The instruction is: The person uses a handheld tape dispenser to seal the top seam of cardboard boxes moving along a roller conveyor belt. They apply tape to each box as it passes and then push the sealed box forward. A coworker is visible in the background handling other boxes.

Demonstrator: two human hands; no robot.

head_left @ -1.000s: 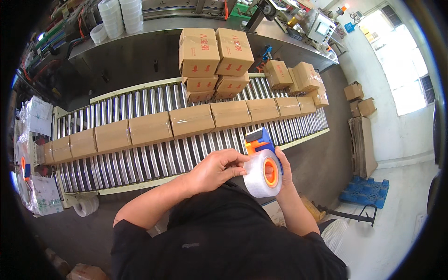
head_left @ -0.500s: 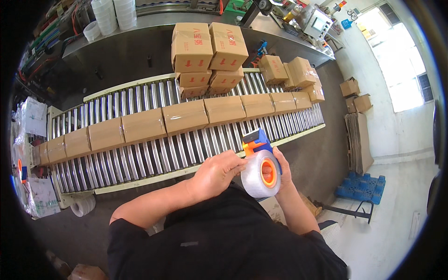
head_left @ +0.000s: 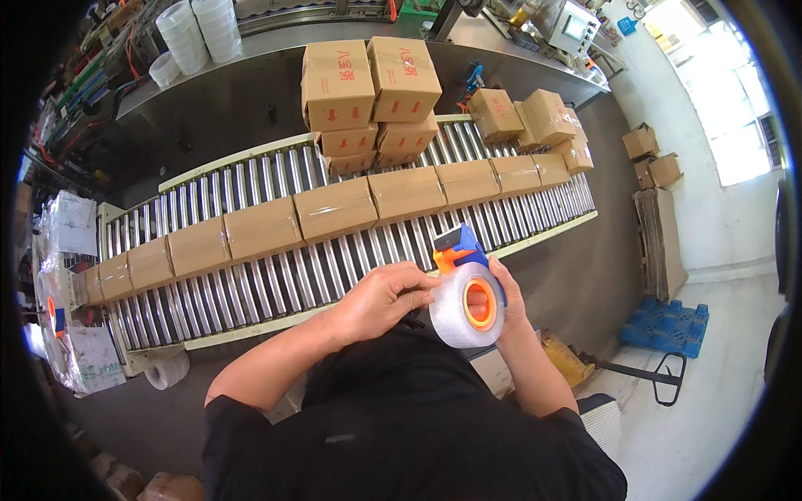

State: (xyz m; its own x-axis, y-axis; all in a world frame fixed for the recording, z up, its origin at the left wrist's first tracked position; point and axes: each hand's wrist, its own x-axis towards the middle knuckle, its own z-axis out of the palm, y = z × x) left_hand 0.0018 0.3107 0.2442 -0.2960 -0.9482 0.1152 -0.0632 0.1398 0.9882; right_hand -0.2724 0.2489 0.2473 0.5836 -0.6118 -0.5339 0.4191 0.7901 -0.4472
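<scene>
In front of my body I hold a blue and orange tape dispenser (head_left: 464, 240) with a large roll of clear packing tape (head_left: 451, 311) on its orange hub. My right hand (head_left: 510, 296) grips it from the right side, and part of the fingers is hidden behind the roll. With thumb and forefinger pinched, my left hand (head_left: 388, 296) touches the left edge of the roll. Whether a loose tape end lies between those fingertips is too small to tell. Just beyond the hands, a long row of brown cartons (head_left: 337, 209) rests on the roller conveyor (head_left: 276, 280).
Stacked cartons (head_left: 338, 83) stand on the conveyor's far side, with more boxes (head_left: 547, 117) at its right end. Rolls of tape (head_left: 180, 37) are piled on the metal bench behind. A blue pallet (head_left: 666, 327) and a pallet-truck handle (head_left: 668, 380) are on the right.
The view has shifted slightly, so the surroundings sit a little differently. Both hands keep nearly the same hold; the left fingertips stay at the roll's edge.
</scene>
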